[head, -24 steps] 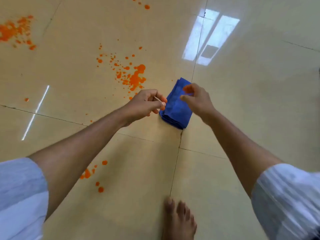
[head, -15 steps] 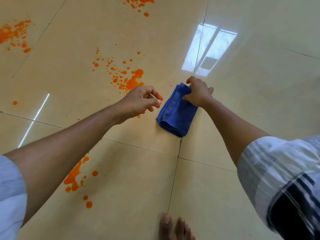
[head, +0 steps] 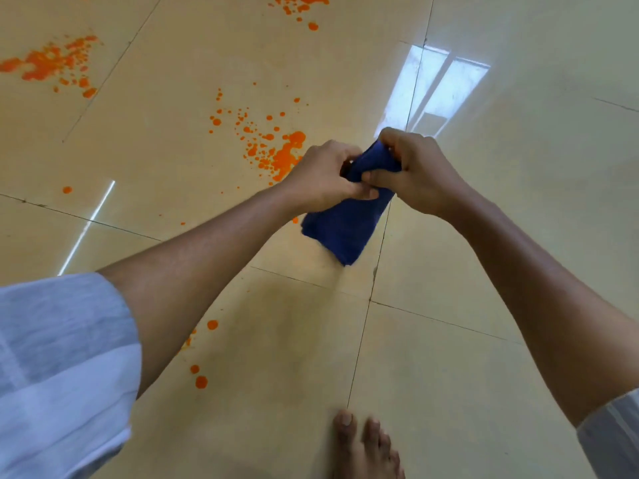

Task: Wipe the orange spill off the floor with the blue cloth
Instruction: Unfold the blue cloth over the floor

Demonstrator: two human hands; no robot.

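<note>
View from the head, looking down at a glossy beige tile floor (head: 484,340) w/ dark grout lines. Both hands met at the cloth (head: 345,229), a folded dark blue piece held up above the floor, its lower end hanging toward the viewer. The left hand (head: 325,181) was closed on the cloth's upper part from the left side, fingers curled in, thumb pressed across the fabric. The right hand (head: 415,171) was closed on the same upper end from the right side, fingers (head: 390,140) bent over the top fold; the two hands touched each other at the thumbs. Whether the cloth's lower corner touched the floor could not be told.

The spill (head: 280,150) lay on the floor just left of the cloth & partly behind the left hand: one solid orange blot w/ many small drops scattered further left and away from the viewer. More orange patches sat well apart from the cloth: a big splatter (head: 52,67) far left near the frame edge, another cluster (head: 301,5) at the top edge, & a few round drops (head: 201,382) nearer the viewer, beside the left forearm. A lone drop (head: 67,190) sat far left of the cloth.

A window glare (head: 435,95) shone on the tiles beyond the cloth, to the right. A bare foot (head: 363,447) stood at the bottom edge, nearer the viewer than the cloth. Pale sleeves (head: 58,368) covered both upper arms
</note>
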